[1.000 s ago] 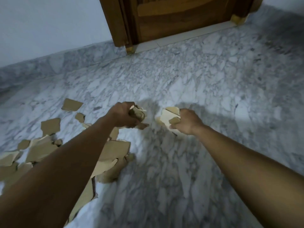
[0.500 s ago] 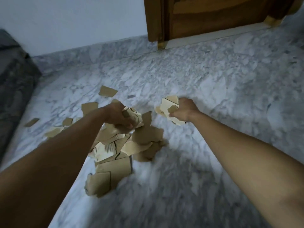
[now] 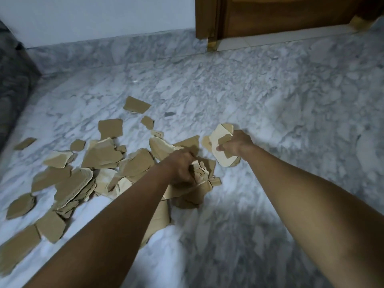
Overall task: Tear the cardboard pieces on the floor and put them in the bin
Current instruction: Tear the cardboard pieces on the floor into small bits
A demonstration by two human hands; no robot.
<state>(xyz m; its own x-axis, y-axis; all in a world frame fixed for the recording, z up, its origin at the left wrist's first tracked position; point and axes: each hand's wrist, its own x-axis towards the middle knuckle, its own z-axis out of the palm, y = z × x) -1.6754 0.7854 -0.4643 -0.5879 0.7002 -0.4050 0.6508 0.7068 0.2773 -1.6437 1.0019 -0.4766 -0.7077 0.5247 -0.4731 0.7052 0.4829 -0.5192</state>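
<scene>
Brown cardboard pieces (image 3: pixel 99 156) lie scattered over the marble floor (image 3: pixel 270 100), mostly left of both arms, the heap reaching right up under the left hand (image 3: pixel 178 166). That hand's fingers curl tight round a crumpled wad of torn scraps (image 3: pixel 200 173), held just above the pile. The right hand (image 3: pixel 235 143), slightly farther forward and apart from the left, grips a pale bundle of cardboard (image 3: pixel 221 140) in a closed fist. A wooden door (image 3: pixel 280 11) stands beyond.
</scene>
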